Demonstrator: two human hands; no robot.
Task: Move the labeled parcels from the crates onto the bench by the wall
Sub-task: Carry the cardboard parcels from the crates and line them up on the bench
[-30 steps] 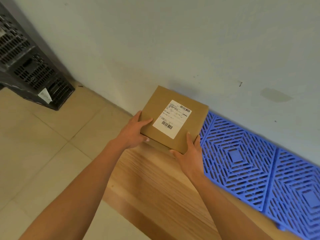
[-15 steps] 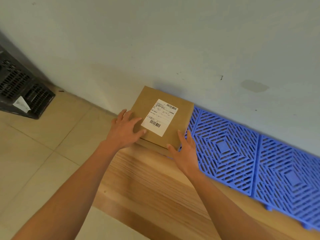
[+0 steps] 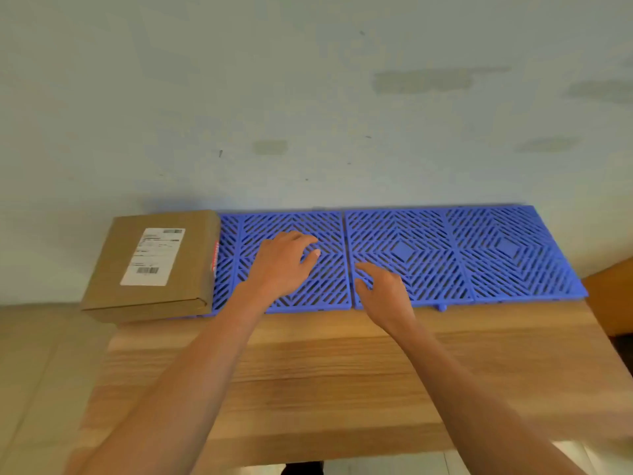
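Brown cardboard parcel (image 3: 150,265) sits label-up at the far left end of the wooden bench (image 3: 342,371), tight to the wall and butted against the blue plastic grid mat (image 3: 445,255); its left corner appears to overhang the bench end. Left hand (image 3: 284,265) and right hand (image 3: 383,289) hover over the mat, fingers loose, gripping nothing. Corner placement likely leaves room for more parcels

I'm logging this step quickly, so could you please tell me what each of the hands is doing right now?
Left hand: open, empty, over the blue grid mat.
Right hand: open, empty, over the same mat.
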